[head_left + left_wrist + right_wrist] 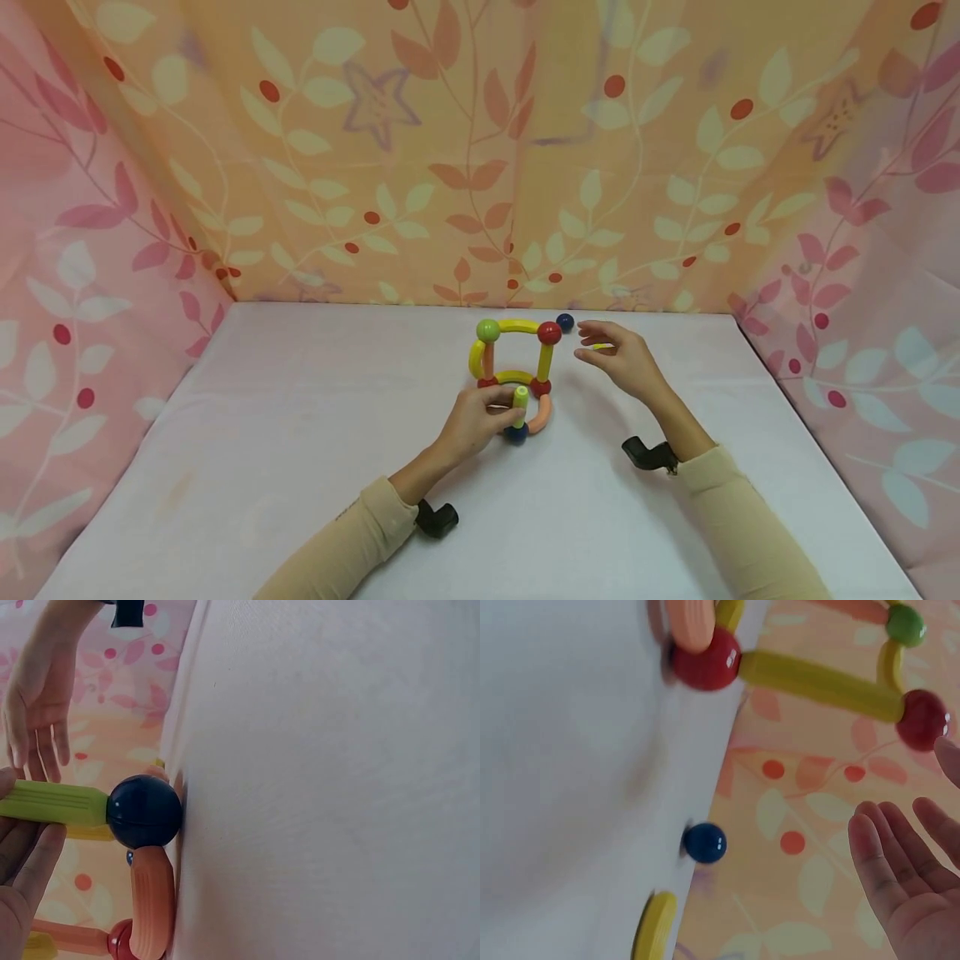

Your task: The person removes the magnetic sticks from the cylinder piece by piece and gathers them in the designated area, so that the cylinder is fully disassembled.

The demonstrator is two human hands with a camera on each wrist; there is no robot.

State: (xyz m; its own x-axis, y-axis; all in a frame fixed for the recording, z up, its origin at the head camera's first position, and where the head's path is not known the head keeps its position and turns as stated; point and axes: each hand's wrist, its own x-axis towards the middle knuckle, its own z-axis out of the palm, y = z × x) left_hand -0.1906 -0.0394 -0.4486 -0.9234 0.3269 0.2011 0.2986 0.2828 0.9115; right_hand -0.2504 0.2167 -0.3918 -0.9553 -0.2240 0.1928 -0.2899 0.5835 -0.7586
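Note:
My left hand pinches an upright light-green stick between thumb and fingers. Below it, the stick joins a dark blue ball at the front of a ball-and-stick frame. A curved orange stick links that ball to the rest. The standing frame has a green ball, a red ball at its upper right, and yellow sticks between balls. My right hand hovers to the right of the frame, fingers extended and apart, holding nothing; in the right wrist view its fingers are near the upper red ball.
A loose dark blue ball lies on the table behind the frame, with a loose yellow stick nearby, partly hidden by my right hand in the head view. White cloth covers the table; patterned curtains stand at the back and sides.

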